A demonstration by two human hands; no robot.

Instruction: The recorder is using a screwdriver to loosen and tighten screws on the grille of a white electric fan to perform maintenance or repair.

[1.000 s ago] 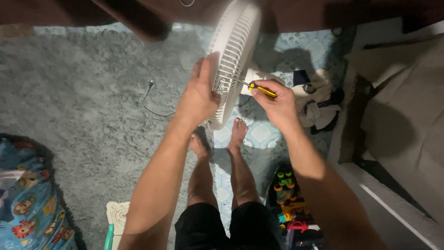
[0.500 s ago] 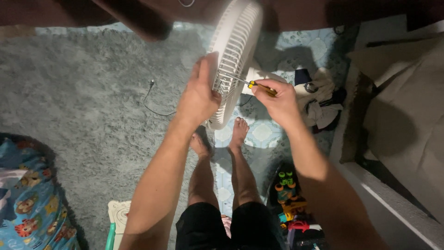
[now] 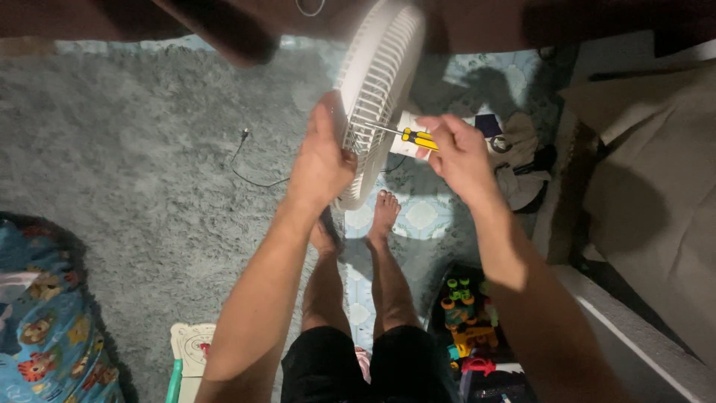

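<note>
Two hands (image 3: 322,158) flank the fan grille (image 3: 377,82)

free: grey rug (image 3: 134,149) left | blocked: toys (image 3: 466,328), clothes (image 3: 522,172) right
</note>
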